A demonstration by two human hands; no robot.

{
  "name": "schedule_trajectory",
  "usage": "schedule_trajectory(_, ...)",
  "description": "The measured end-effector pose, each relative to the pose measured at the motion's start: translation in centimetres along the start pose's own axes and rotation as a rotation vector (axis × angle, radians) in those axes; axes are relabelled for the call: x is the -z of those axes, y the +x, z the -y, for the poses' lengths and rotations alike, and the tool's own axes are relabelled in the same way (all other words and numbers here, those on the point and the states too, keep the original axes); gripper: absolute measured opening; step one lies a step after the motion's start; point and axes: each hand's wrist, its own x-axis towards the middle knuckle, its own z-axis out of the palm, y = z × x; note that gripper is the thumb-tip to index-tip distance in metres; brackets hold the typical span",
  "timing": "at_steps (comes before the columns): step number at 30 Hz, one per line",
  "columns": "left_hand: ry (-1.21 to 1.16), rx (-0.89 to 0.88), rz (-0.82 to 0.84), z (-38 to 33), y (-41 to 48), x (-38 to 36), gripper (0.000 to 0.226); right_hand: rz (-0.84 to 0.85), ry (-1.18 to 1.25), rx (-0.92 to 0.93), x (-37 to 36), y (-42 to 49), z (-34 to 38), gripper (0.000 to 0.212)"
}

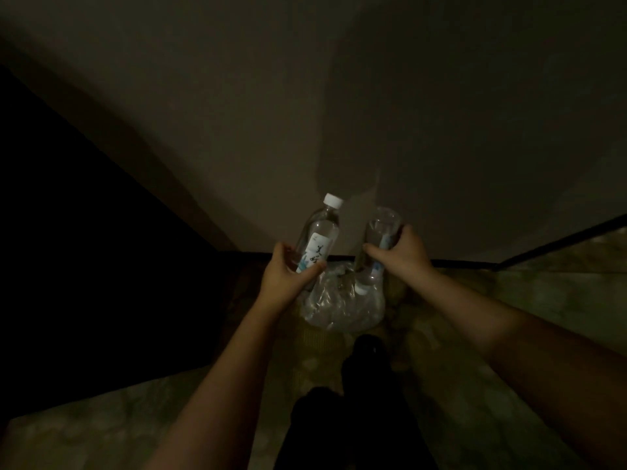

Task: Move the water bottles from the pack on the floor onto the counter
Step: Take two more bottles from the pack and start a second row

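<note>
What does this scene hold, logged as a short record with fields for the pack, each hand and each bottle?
pack: clear plastic wrap on the floor
left hand: grips labelled bottle, white cap uppermost
right hand: grips second bottle, held upside down
bottle position: both in front of the pack in this view
lighting: very dim

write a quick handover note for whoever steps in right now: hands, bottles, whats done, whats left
Left hand: fingers grip a labelled bottle, white cap up.
Right hand: fingers grip a second bottle.
Both bottles are held over the pack, a crumpled plastic wrap on the floor by the wall. It is too dim to tell how many bottles remain inside.
Done: two bottles in hand.
Left: set both on the counter, which is not in view, then check the pack for more.
</note>
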Motion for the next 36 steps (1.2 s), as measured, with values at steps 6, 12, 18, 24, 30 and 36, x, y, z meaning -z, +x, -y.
schedule_trajectory(6,-0.082,-0.108,-0.004,-8.8,-7.1,4.6,0.071,-0.084,0.067,0.103,5.3,-8.8,7.6,0.065)
schedule_trajectory(12,-0.043,-0.284,-0.04,-16.1,-11.9,9.7,0.071,-0.138,0.139,0.228,9.2,-16.1,14.3,0.057)
schedule_trajectory(18,-0.008,-0.409,-0.065,-20.4,-15.6,13.2,0.06,-0.164,0.144,0.34,11.1,-21.0,19.5,0.051)
schedule_trajectory(24,-0.036,-0.466,-0.147,-22.8,-19.0,16.0,0.062,-0.09,0.077,0.475,11.9,-24.8,22.8,0.058)
schedule_trajectory(30,-0.001,-0.501,-0.259,-23.1,-22.4,19.1,0.055,-0.018,0.091,0.582,11.1,-28.0,25.4,0.055)
schedule_trajectory(36,0.03,-0.51,-0.376,-21.8,-25.6,23.4,0.052,0.033,0.003,0.708,8.3,-31.5,27.7,0.052)
